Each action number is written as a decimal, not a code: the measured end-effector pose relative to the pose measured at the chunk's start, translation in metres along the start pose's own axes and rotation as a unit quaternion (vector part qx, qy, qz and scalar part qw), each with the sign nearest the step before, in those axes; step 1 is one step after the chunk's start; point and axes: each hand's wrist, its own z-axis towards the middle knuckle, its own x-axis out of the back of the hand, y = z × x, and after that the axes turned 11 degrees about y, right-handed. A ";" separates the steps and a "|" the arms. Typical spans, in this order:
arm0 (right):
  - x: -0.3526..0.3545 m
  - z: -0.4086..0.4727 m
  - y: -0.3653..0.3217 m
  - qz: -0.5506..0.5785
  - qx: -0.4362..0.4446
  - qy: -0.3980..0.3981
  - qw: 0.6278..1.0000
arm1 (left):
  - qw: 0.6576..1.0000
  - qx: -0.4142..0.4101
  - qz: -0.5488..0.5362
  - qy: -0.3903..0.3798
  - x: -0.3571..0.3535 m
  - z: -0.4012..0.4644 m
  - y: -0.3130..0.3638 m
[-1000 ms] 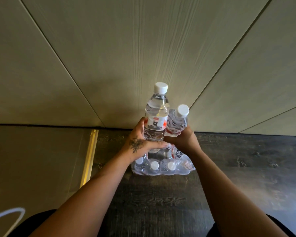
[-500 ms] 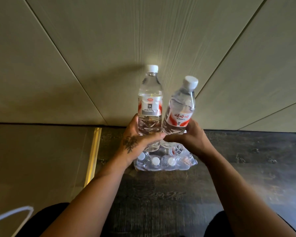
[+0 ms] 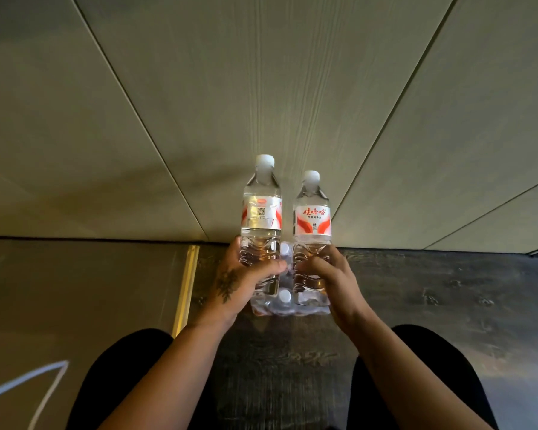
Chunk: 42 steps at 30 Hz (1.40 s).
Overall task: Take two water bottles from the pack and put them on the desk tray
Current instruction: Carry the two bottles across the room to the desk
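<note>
Here, two water bottles are held upright, side by side and just apart, above the pack [image 3: 289,307] on the dark floor [image 3: 416,290]. The left bottle [image 3: 261,218] stands slightly higher in the view, its white cap [image 3: 264,160] above the level of the right bottle's cap [image 3: 311,175]. The right bottle [image 3: 312,225] shows a white label with red markings and red characters facing the camera; the left bottle's label shows a small code square between red flashes. Both are clear and appear full.

The left hand [image 3: 239,283], tattooed on its back, is wrapped round the ribbed lower half of the left bottle, thumb pressed across the front. The right hand [image 3: 330,280] is closed round the lower half of the right bottle in the same way, thumb across the front. The thumbs nearly meet between the bottles.

The shrink-wrapped pack lies directly beneath the hands, close to the base of the pale panelled wall [image 3: 261,88], with a few white caps visible through the film between the two bottles. Left of it, a brass strip [image 3: 185,287] divides the dark floor from a lighter grey surface [image 3: 75,290], where a white cord [image 3: 28,383] loops in at the lower corner. The person's forearms reach forward over dark-clothed knees [image 3: 121,367]. No tray is in view.
</note>
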 end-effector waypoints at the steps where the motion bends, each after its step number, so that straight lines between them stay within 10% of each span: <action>1: -0.001 -0.001 -0.001 0.003 -0.002 0.004 1.000 | 1.000 0.002 0.002 -0.002 0.001 -0.002 0.001; 12: 0.012 -0.060 -0.097 0.018 -0.028 0.012 0.999 | 0.999 0.018 0.030 -0.001 0.012 -0.046 0.088; 29: 0.057 -0.288 -0.469 0.057 -0.023 -0.033 0.998 | 0.998 0.040 0.038 0.018 0.039 -0.264 0.488; 42: 0.095 -0.334 -0.515 0.101 -0.008 -0.037 0.994 | 0.998 0.033 0.041 0.024 0.022 -0.321 0.552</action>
